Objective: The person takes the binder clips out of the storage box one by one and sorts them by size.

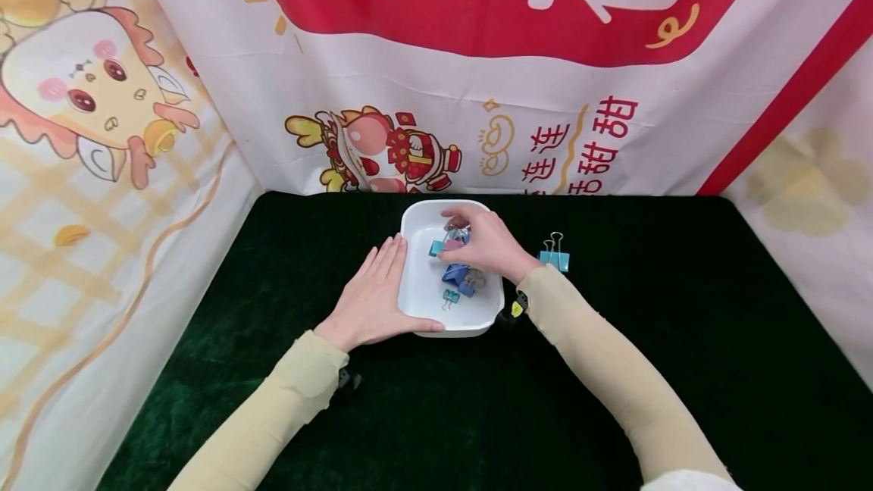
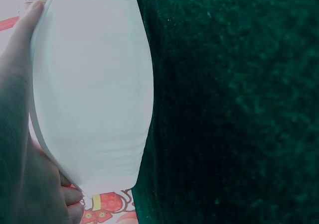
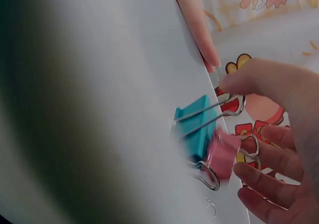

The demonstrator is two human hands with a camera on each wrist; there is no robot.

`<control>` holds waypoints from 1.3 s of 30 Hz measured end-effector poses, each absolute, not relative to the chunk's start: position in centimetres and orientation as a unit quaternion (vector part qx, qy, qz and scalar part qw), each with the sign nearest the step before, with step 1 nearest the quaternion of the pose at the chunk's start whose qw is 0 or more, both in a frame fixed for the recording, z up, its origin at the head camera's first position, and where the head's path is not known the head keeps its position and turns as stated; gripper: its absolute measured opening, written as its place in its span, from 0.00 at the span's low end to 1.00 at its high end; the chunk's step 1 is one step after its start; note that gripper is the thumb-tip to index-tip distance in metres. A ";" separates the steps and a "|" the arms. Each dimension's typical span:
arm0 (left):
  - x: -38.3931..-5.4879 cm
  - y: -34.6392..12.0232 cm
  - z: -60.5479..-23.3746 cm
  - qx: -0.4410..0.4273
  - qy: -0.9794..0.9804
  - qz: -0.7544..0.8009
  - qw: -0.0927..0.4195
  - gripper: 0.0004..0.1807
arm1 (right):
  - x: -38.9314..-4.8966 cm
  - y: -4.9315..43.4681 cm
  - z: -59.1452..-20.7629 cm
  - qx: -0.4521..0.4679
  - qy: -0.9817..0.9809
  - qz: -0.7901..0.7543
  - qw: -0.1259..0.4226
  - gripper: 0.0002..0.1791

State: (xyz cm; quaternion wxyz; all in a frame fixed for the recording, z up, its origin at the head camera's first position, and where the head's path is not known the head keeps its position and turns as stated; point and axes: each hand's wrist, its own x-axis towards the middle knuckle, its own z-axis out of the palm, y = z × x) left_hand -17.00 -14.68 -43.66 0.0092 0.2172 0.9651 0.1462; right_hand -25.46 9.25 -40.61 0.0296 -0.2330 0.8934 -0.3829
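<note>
A white plastic tray (image 1: pixel 419 317) holds several binder clips. My left hand (image 1: pixel 371 298) lies against the tray's left side, with fairly straight fingers along it and the thumb on the near rim. Inside the far half, my right hand (image 1: pixel 487 242) is spread around a teal binder clip (image 3: pixel 198 129) and a pink binder clip (image 3: pixel 223 154). Its thumb is at the teal clip's wire handle; the other fingers are beside the pink clip's handle. Nearer in the tray lie a blue clip (image 1: pixel 455 274), a greyish clip (image 1: pixel 475 277) and a small teal clip (image 1: pixel 450 297).
A larger light-blue binder clip (image 1: pixel 555 261) stands on the dark green cloth (image 1: pixel 423 415) right of the tray, beyond the right forearm. Printed white fabric (image 1: pixel 382 74) hangs behind the table and along both sides.
</note>
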 end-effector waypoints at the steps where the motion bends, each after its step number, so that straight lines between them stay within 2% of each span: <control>1: -17.0 -14.7 -43.6 0.217 0.965 0.146 0.010 0.77 | -25.4 9.2 -40.6 -0.237 0.890 -0.389 0.028 0.38; 7: -17.0 -14.7 -43.6 0.214 0.966 0.142 0.013 0.77 | -25.0 9.2 -40.0 -0.257 0.867 -0.427 0.017 0.38; 17: -17.0 -14.7 -43.6 0.211 0.966 0.148 0.021 0.78 | -24.4 10.9 -37.1 -0.217 0.855 -0.469 -0.036 0.35; 29: -17.0 -14.7 -43.6 0.214 0.964 0.159 0.018 0.78 | -24.1 16.5 -33.8 -0.132 0.843 -0.515 -0.080 0.36; 39: -17.0 -14.5 -43.4 0.213 0.965 0.154 0.020 0.79 | -23.8 21.8 -32.1 -0.082 0.814 -0.561 -0.128 0.33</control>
